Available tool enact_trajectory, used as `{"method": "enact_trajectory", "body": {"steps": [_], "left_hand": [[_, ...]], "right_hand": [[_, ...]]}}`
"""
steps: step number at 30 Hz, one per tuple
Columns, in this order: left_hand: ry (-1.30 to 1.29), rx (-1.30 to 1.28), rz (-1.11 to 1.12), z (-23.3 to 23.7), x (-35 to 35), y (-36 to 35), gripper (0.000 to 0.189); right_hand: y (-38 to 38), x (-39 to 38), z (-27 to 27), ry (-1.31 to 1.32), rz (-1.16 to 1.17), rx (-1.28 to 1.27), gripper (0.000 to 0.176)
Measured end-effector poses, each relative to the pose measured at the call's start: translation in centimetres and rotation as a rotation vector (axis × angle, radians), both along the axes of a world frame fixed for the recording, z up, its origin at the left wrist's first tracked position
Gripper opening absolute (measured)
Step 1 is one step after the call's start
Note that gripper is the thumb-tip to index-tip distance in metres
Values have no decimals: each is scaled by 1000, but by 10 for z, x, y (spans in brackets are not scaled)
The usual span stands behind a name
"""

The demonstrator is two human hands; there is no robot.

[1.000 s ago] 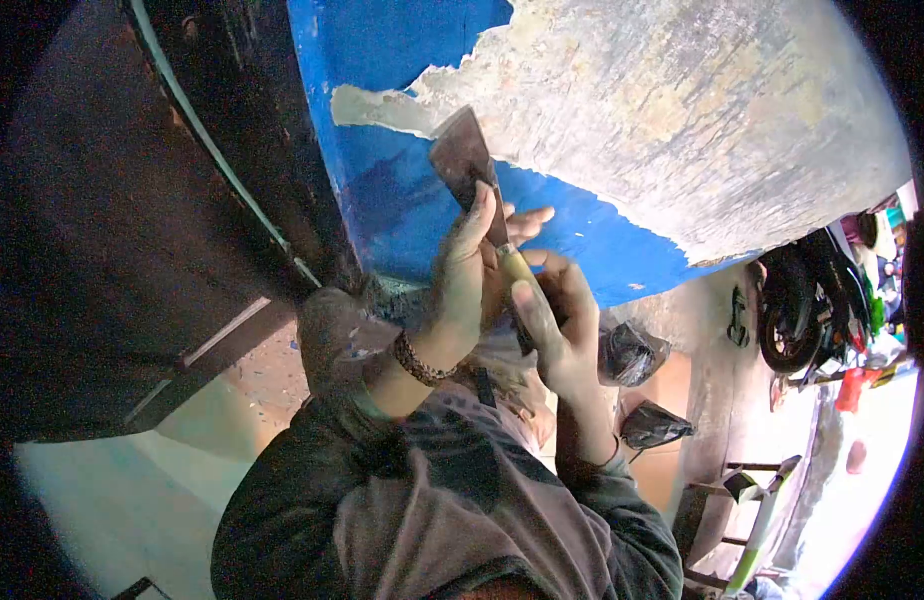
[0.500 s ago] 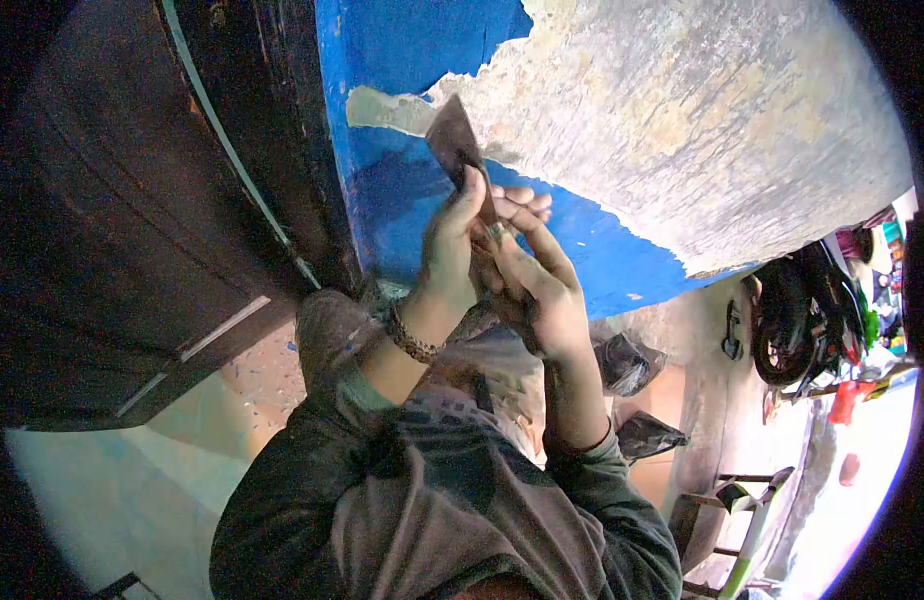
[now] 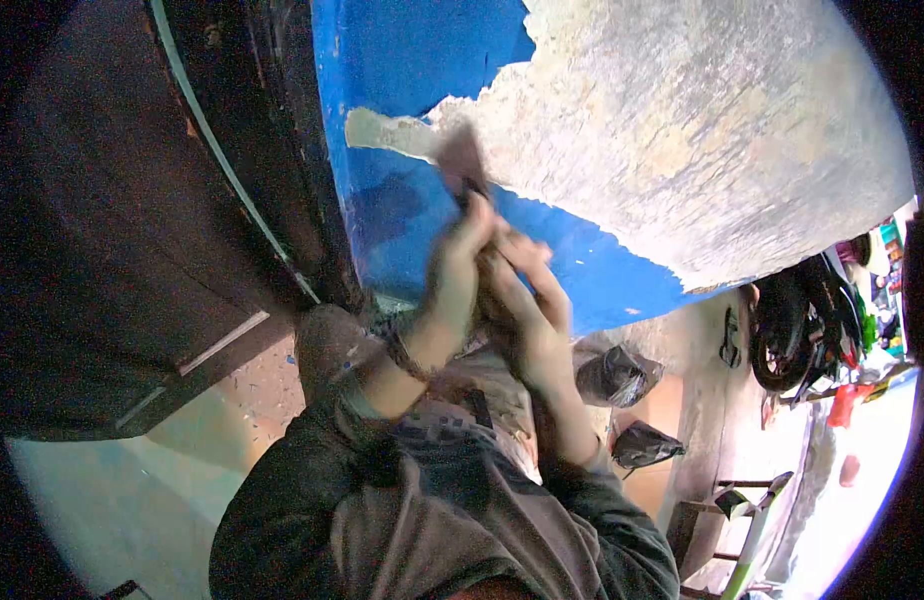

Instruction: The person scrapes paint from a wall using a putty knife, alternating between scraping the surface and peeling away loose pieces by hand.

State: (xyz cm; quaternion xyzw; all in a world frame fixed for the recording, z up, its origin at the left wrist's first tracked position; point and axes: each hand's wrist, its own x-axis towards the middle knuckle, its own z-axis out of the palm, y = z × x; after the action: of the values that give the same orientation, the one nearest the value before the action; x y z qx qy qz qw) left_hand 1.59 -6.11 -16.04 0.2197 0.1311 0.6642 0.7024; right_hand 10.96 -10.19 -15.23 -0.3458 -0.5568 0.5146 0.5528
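A flat dark scraper blade [image 3: 460,158], smeared by motion, points up toward the edge where blue paint [image 3: 397,225] meets the bare, pale wall patch [image 3: 662,120]. My left hand [image 3: 462,265] is closed round the scraper's lower part, its thumb lying along it. Close against it on the right is my right hand [image 3: 527,290], its fingers bent around the same handle, which the hands mostly hide. A bracelet circles my left wrist.
A dark wooden door [image 3: 112,230] stands at the left. Black plastic bags [image 3: 620,375] lie on the floor at the right, with a motorcycle [image 3: 782,330] and a small wooden stand [image 3: 697,530] beyond. Paint chips litter the floor by my knee.
The scraper and both hands have shifted slightly down in the view and are now blurred. My right hand's fingers lie closer to my left hand. The wall also appears a little lower.
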Motion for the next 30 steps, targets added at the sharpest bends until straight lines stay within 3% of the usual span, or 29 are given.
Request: {"method": "enact_trajectory", "body": {"steps": [1, 2, 4, 6, 8, 11, 12, 15, 20, 22, 24, 26, 28, 29, 30], "left_hand": [[-77, -10, 10, 5, -16, 12, 37], [-60, -30, 16, 5, -24, 17, 37], [35, -61, 107, 13, -25, 3, 37], [-21, -33, 59, 9, -15, -3, 40], [14, -112, 4, 12, 2, -15, 39], [52, -60, 49, 14, -13, -2, 34], [15, -36, 86, 10, -27, 15, 33], [14, -81, 145, 15, -38, 7, 36], [56, -121, -26, 13, -10, -20, 37], [-91, 7, -114, 5, -25, 0, 37], [110, -55, 67, 9, -51, 22, 37], [81, 6, 80, 6, -57, 17, 38], [31, -21, 63, 5, -50, 1, 38], [75, 37, -37, 3, -45, -4, 40], [183, 21, 14, 12, -38, -13, 42]], "right_hand": [[17, -15, 3, -53, -7, 68, 30], [10, -26, 11, -32, -66, -39, 28], [13, -28, 3, 80, 55, -30, 27], [4, -11, 8, -24, 43, -34, 29], [-15, 3, 9, 111, 27, -54, 28], [6, -10, 10, -85, -29, 18, 28], [21, -26, 7, 25, 47, -72, 28], [13, -41, 1, 80, 72, 10, 30], [-6, -8, 8, -96, 47, -3, 34], [3, -22, 5, -125, -53, 102, 35], [20, -52, 1, -48, -29, -76, 33], [16, -58, -7, -12, 6, 35, 33], [1, -48, 6, -147, 12, 94, 34], [-9, -37, 4, -152, -7, 82, 35], [-16, -32, 4, -163, -23, 72, 35]]}}
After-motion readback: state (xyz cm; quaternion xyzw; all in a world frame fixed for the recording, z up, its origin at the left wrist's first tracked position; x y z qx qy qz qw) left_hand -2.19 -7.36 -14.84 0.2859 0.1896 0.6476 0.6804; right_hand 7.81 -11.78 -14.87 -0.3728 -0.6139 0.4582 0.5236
